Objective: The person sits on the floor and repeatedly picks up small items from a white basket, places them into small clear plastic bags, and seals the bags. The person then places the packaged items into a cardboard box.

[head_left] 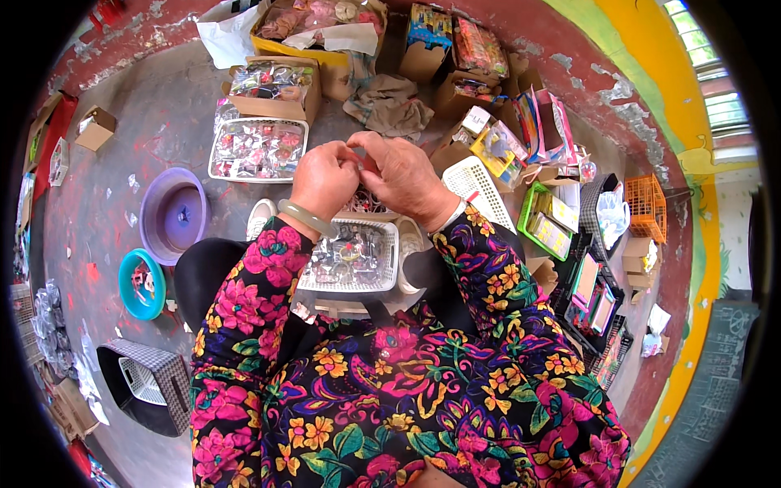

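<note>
My left hand [324, 180] and my right hand [404, 175] are raised close together in front of me, fingers curled in and thumbs toward each other. Both are closed in a pinch; whatever lies between the fingertips is hidden or too small to name. Just below them, a white plastic basket [394, 259] holds small clear packets [348, 250] with dark and coloured pieces inside. Part of something dark and red shows between my wrists, above this basket. Beyond my left hand stands another white basket [259, 178], full of similar clear packets [262, 146].
Left are a purple basin [149, 215], a teal basin [124, 285] and a checked bin [175, 390]. Cardboard boxes [281, 106] and a crumpled cloth [390, 106] lie ahead. Right are a white basket [480, 191], a green tray [529, 213] and an orange crate [645, 209].
</note>
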